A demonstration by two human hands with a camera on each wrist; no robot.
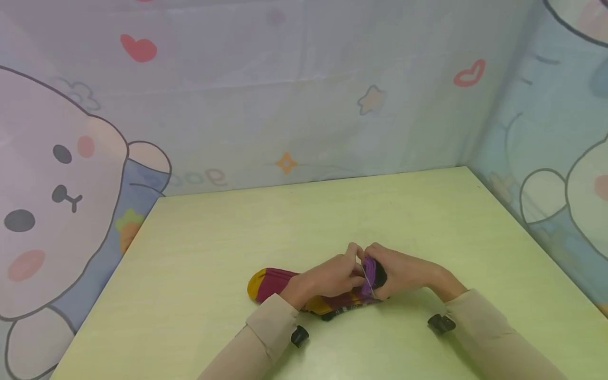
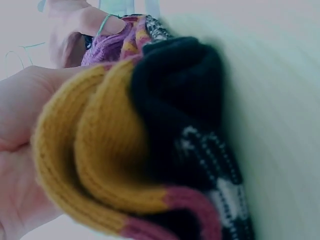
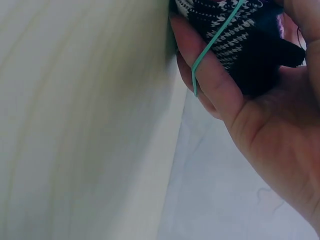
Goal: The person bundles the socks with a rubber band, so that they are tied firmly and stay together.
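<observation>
A bundle of socks (image 1: pixel 280 282), maroon with mustard toe and heel, lies on the table with a black-and-white patterned sock (image 3: pixel 232 45) beneath it. My left hand (image 1: pixel 332 277) reaches over the bundle, its bent fingers at a thin green rubber band (image 3: pixel 215 42) near the purple end (image 1: pixel 369 274). From the right, my right hand (image 1: pixel 404 272) grips that end, and the band runs across its thumb. In the left wrist view, mustard heel folds (image 2: pixel 110 145) and a black sock part (image 2: pixel 180 85) hide most of the left fingers.
The pale yellow-green table (image 1: pixel 214 232) extends around the bundle. A printed cloth (image 1: pixel 237 105) with cartoon figures hangs behind and along both sides. Small black devices (image 1: pixel 442 323) sit at both wrists, by the beige sleeves (image 1: pixel 261 332).
</observation>
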